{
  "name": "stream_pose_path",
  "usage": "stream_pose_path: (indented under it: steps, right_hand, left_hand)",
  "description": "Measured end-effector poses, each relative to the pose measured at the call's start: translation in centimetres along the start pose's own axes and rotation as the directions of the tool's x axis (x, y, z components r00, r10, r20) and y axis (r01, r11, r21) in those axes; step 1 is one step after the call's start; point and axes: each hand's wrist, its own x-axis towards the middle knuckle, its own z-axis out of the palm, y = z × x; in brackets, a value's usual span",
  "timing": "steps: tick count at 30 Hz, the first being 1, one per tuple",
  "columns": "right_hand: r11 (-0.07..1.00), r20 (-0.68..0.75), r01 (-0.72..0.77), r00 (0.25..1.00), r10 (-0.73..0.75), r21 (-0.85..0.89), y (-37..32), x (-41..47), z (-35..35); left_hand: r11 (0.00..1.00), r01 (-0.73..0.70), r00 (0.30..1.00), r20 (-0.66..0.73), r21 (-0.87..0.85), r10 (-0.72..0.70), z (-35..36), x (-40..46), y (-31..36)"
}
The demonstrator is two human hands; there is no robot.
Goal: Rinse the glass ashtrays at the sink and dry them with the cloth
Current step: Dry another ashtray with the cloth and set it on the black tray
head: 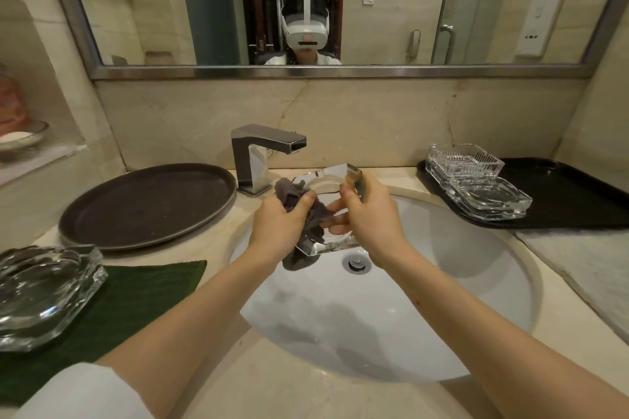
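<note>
a square chrome faucet [263,160] stands at the back of the white sink [442,299], its spout reaching out just above and behind the hands. to the left of the basin a round dark tray [146,204] lies on the marble counter [306,395], and nearer the person a green towel [136,303] carries a clear ashtray at the left edge [44,296]. to the right a black rectangular tray [571,194] holds stacked glass ashtrays [476,177], a ribbed square one on top of smoother ones. a pale mat [585,269] lies on the counter in front of that tray. a mirror [340,3] runs along the wall behind, reflecting the person in a white headset.

over the basin, above the drain [355,263], both bare arms meet. the right hand [369,224] grasps the glass ashtray being wiped [332,180] by its right rim, thumb on the near face, and tilts it so its far corner rises toward the faucet. the left hand [279,226] is clenched on a grey cloth [303,204], pressing it with the thumb against the ashtray's left side. the cloth's tail hangs below the glass. the ashtray sits between the two hands, clear of the sink surface.
</note>
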Motion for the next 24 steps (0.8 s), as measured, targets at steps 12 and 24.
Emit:
stream_pose_path:
  steps: [12, 24]
  right_hand:
    - [0.962, -0.271, -0.011, 0.959, 0.087, 0.271, 0.7, 0.0, 0.6]
    - [0.959, -0.223, -0.029, 0.97, 0.095, 0.283, 0.8, 0.5, 0.7]
  left_hand:
    - [0.974, 0.115, 0.993, 0.054, -0.194, -0.106, 2.0, -1.8, 0.7]
    - [0.985, 0.061, 0.993, 0.109, -0.161, -0.044, 0.9, -1.2, 0.7]
